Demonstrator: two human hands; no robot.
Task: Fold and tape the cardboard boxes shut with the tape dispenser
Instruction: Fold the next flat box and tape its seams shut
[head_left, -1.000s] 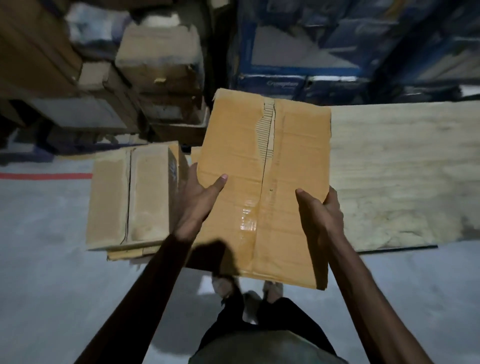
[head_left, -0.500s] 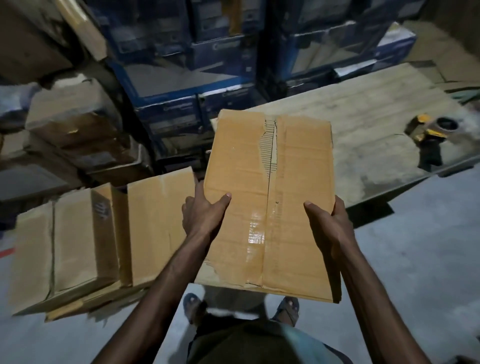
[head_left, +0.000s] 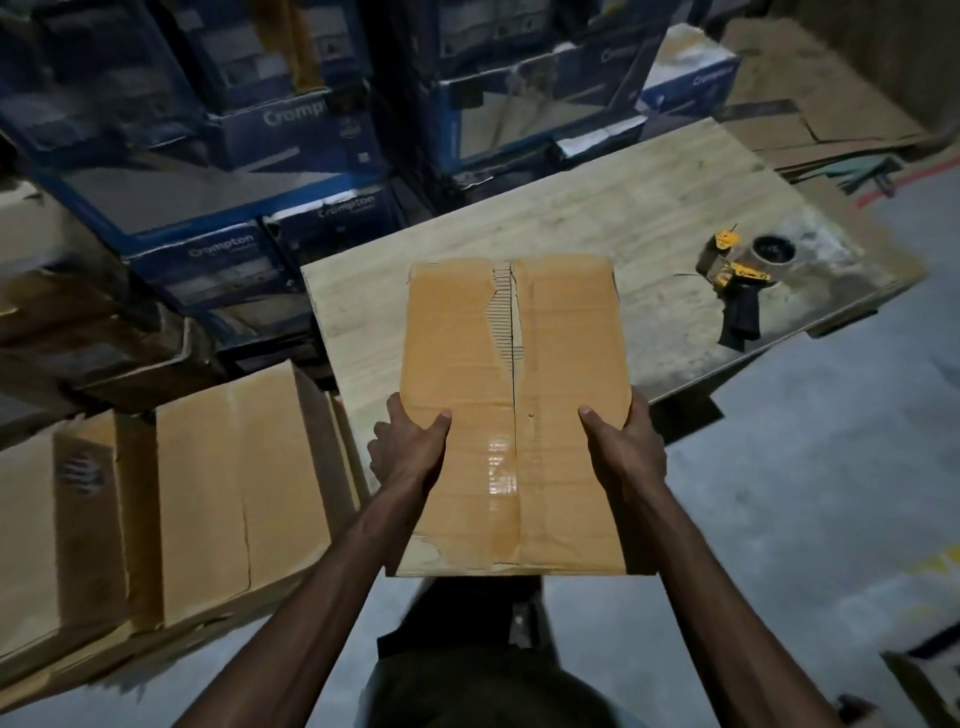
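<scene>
Clasping the box (head_left: 511, 415), left hand (head_left: 410, 452) and right hand (head_left: 626, 452) both grip its sides; squeezing could widen the torn seam (head_left: 501, 322).

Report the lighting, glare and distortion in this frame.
Head view: dim overall, the blue cartons behind are murky; head view: a bright glare patch sits on the old tape along the cardboard box seam; head view: wide-angle bending bows the wooden table edges, while the tape dispenser is legible.

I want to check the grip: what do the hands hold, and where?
The cardboard box: the left hand grips its left edge, the right hand its right edge.
</scene>
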